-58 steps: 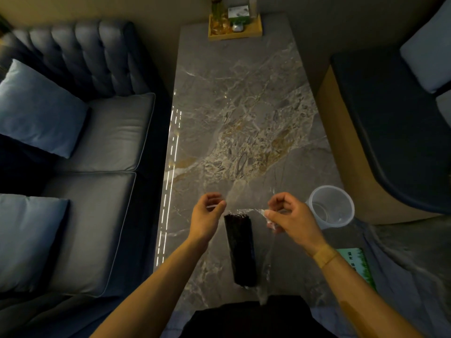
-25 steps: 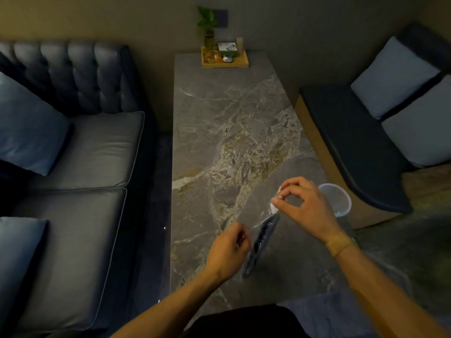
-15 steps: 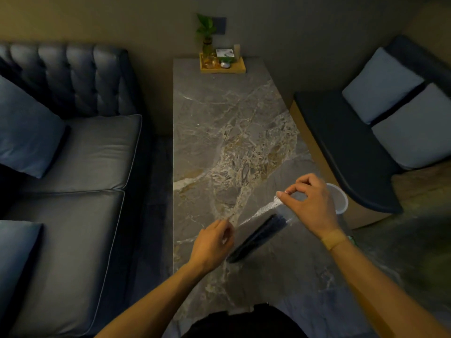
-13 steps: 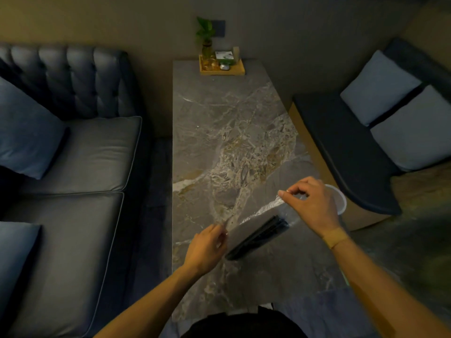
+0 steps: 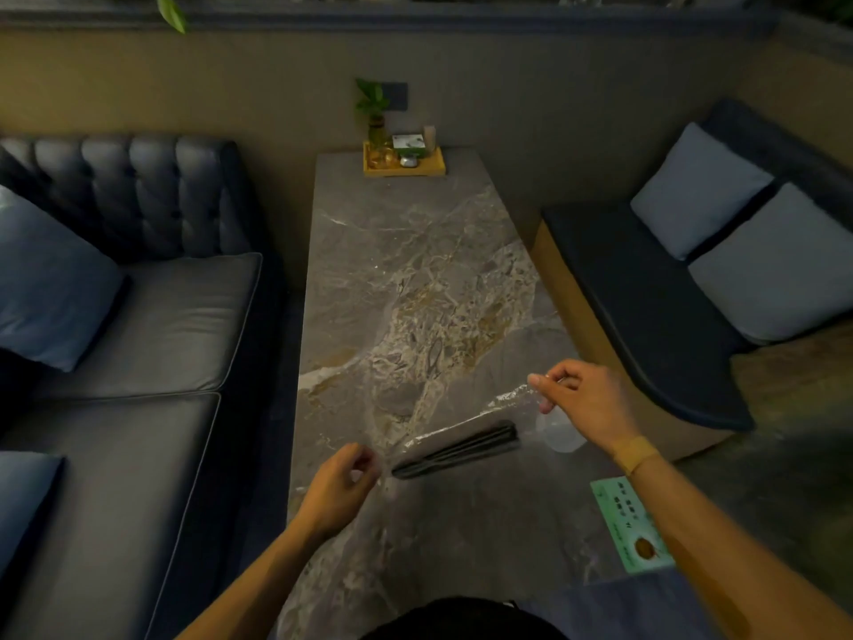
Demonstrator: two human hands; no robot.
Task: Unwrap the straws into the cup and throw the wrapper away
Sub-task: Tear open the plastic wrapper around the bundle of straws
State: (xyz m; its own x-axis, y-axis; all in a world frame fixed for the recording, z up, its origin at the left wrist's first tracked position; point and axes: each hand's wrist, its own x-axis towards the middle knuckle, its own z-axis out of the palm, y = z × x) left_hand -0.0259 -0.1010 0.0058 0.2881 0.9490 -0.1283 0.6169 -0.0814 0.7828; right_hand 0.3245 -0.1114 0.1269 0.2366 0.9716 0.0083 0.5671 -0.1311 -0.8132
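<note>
A bundle of black straws (image 5: 457, 450) lies inside a clear plastic wrapper (image 5: 503, 401), held nearly level above the marble table (image 5: 406, 270). My left hand (image 5: 339, 489) pinches the wrapper's near-left end. My right hand (image 5: 586, 401) pinches the far-right end, lifted a little higher. The clear plastic cup (image 5: 561, 429) stands at the table's right edge, mostly hidden under my right hand and wrist; the straws' right end points toward it.
A yellow tray (image 5: 404, 164) with a small plant and bottles sits at the table's far end. A green card (image 5: 632, 524) lies near the right front corner. A dark sofa (image 5: 138, 316) runs along the left, a bench with cushions (image 5: 669, 279) on the right.
The straw bundle has swung from upright to nearly level, its far end now by the cup. My right hand moved over the cup; my left hand holds the opposite end.
</note>
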